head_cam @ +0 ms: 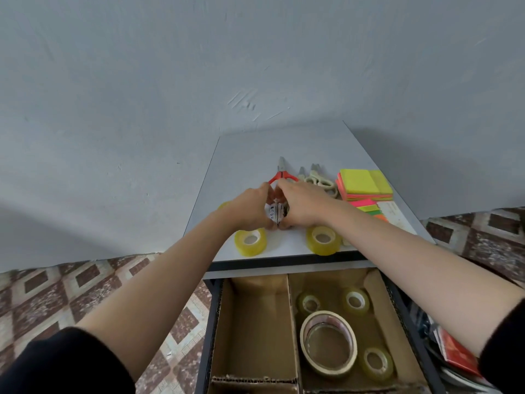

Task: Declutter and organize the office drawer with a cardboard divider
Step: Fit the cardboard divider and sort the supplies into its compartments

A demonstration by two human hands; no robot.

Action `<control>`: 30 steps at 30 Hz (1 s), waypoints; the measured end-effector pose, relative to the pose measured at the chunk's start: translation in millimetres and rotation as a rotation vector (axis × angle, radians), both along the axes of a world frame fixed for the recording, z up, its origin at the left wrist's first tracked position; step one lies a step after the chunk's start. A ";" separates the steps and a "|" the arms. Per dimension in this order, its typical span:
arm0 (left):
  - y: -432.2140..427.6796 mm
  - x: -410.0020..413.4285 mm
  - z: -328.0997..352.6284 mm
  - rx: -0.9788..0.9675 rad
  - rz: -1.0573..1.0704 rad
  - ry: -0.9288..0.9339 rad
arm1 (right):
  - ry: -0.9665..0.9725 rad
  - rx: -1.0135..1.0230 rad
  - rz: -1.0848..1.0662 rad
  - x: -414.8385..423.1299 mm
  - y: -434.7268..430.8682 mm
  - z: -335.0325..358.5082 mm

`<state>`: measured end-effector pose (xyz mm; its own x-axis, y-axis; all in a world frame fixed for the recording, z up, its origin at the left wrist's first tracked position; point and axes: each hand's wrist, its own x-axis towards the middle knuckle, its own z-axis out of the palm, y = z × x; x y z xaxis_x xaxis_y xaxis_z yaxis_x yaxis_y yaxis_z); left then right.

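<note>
I see both hands pressed together over the tabletop [255, 155]. The left hand [250, 209] and right hand [301, 206] have their fingers curled round small white packs [275, 216] held between them, print too small to read. The fingertips meet above the packs. I cannot tell whether the packs sit on the tabletop or just off it.

Just beyond the hands lie red-handled scissors [281, 173], tips pointing away and handles partly hidden by the knuckles. White scissors [318, 179] lie beyond the right hand, at least two pairs overlapping. Further out on that side is a stack of neon sticky notes [363, 184], with smaller pink, green and orange pads [369, 207] beside it.

On the near side of the left hand is a yellowish tape roll [250, 240], lying flat, just under the wrist. A second tape roll [323, 240] lies flat below the right wrist. A yellow sliver [223, 205] shows past the left hand's outer edge — can't identify it.

Below both forearms the drawer [211, 322] stands open, lined with the cardboard divider [292, 308]. The compartment under the left forearm [252, 331] shows bare cardboard. The one under the right forearm holds a large cream tape ring [328, 344] and three small clear rolls [355, 301], apart from each other. Patterned floor tiles [85, 285] lie under the left arm.
</note>
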<state>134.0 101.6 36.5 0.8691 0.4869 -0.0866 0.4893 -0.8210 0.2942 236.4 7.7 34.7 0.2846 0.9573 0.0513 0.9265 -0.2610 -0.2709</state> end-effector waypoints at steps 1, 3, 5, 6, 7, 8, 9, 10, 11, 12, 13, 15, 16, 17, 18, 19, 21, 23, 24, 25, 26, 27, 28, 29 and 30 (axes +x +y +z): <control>0.5 0.0 -1.3 -0.009 0.004 -0.018 | 0.004 0.004 -0.002 -0.2 0.6 -0.6; 2.6 -1.1 -3.2 -0.036 0.007 -0.055 | 0.003 0.021 -0.006 -0.2 1.8 -1.7; 5.3 -4.1 -3.3 -0.051 0.005 -0.092 | -0.012 0.047 -0.011 -0.6 1.4 -1.9; 6.1 -6.6 -1.6 -0.054 0.005 -0.115 | -0.013 0.062 -0.017 -0.6 0.2 -1.1; 7.0 -9.4 1.2 -0.057 0.008 -0.139 | 0.004 0.084 -0.024 -0.3 -1.9 -0.1; 6.5 -13.7 6.1 -0.058 0.011 -0.170 | 0.045 0.118 -0.031 -0.8 -5.6 2.6; 6.1 -18.4 11.6 -0.062 0.016 -0.207 | 0.105 0.165 -0.040 -1.3 -9.4 5.2; 4.4 -24.2 18.2 -0.072 0.025 -0.256 | 0.176 0.225 -0.053 -3.4 -14.1 9.1; 2.3 -30.4 24.7 -0.091 0.042 -0.317 | 0.253 0.289 -0.071 -6.3 -19.2 13.3; -1.7 -37.4 30.9 -0.128 0.064 -0.386 | 0.336 0.349 -0.092 -10.7 -25.2 17.9; -7.4 -45.3 36.1 -0.181 0.086 -0.457 | 0.436 0.397 -0.113 -15.8 -31.9 22.4; -23.0 -65.0 41.8 -0.326 0.109 -0.577 | 0.736 0.452 -0.129 -29.3 -50.1 29.9; -32.6 -76.1 41.7 -0.401 0.107 -0.616 | 0.923 0.459 -0.125 -36.5 -60.6 31.4; -42.3 -88.4 38.1 -0.471 0.102 -0.640 | 1.097 0.452 -0.118 -44.9 -72.3 30.5; -51.9 -100.0 32.3 -0.545 0.101 -0.658 | 1.238 0.435 -0.110 -52.7 -83.5 27.6; -61.5 -111.3 23.8 -0.629 0.115 -0.672 | 1.342 0.411 -0.104 -60.9 -93.9 22.0; -82.5 -133.0 3.1 -0.809 0.170 -0.698 | 1.486 0.354 -0.103 -77.8 -112.2 6.9; -101.8 -151.1 -18.1 -0.939 0.229 -0.692 | 1.560 0.306 -0.125 -92.8 -126.3 -11.8; -110.7 -159.2 -28.8 -0.995 0.251 -0.678 | 1.578 0.284 -0.145 -99.3 -132.4 -21.2; -117.7 -166.3 -38.9 -1.050 0.264 -0.661 | 1.582 0.266 -0.169 -104.5 -137.2 -29.8; -125.0 -172.7 -48.0 -1.106 0.275 -0.645 | 1.581 0.254 -0.194 -109.5 -141.1 -37.9; -130.2 -177.8 -56.9 -1.164 0.284 -0.633 | 1.577 0.251 -0.220 -113.1 -143.5 -45.0; -135.0 -182.1 -64.5 -1.222 0.295 -0.629 | 1.568 0.251 -0.245 -115.8 -145.1 -50.7; -138.8 -185.3 -71.2 -1.270 0.315 -0.631 | 1.547 0.247 -0.266 -117.7 -145.8 -54.8; -142.3 -187.7 -76.9 -1.294 0.342 -0.629 | 1.506 0.238 -0.279 -118.7 -146.2 -58.3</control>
